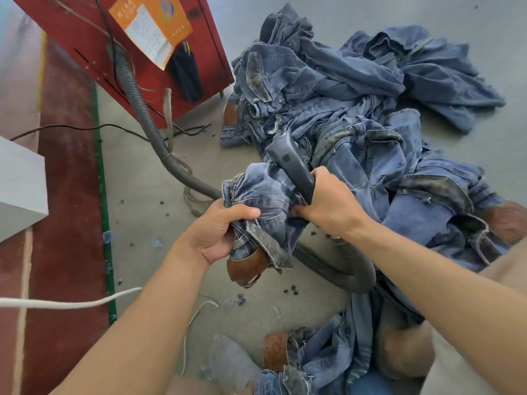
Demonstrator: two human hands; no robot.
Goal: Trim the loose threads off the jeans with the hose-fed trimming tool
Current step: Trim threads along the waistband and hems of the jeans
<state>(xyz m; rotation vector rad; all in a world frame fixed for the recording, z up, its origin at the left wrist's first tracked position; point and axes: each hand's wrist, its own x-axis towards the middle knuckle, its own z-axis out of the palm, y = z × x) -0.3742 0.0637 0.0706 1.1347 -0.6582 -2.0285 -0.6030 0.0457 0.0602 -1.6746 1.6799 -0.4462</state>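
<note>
Your left hand [219, 232] has its fingers curled tight round a bunched-up waistband of the jeans [268, 203], mid-frame. Your right hand [330, 203] is wrapped round the dark trimming tool [291, 163], nose pointing up-frame, hose [137, 92] snaking off to the red cabinet [79, 32] upper left. Big denim pile [370, 95] sits upper right.

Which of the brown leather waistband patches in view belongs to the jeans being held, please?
The patch hanging just below the left hand, curled on the bunched jeans it grips. The other two lie on the floor: one in the pile, one near the bottom edge.
</note>
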